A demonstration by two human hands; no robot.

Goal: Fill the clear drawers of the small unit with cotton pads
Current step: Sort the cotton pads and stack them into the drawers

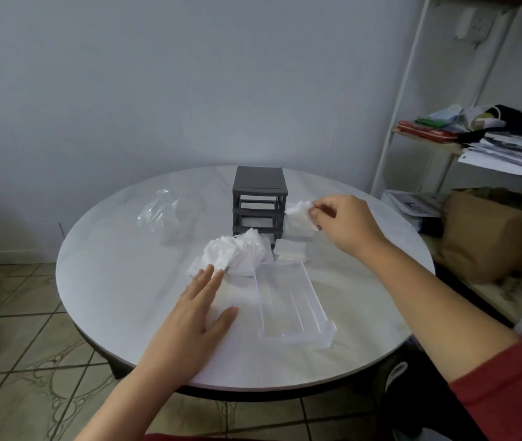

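The grey small unit (259, 198) stands at the frame's centre with its slots bare. One clear drawer (291, 307) lies pulled out below it on the tabletop (110, 281), probably for easier loading. The right hand (345, 221) pinches a clump of pads (299, 211) beside the unit. The left hand (196, 316) lies flat with fingers spread, holding nothing, apparently steadying the loose pile of cotton pads (237, 256).
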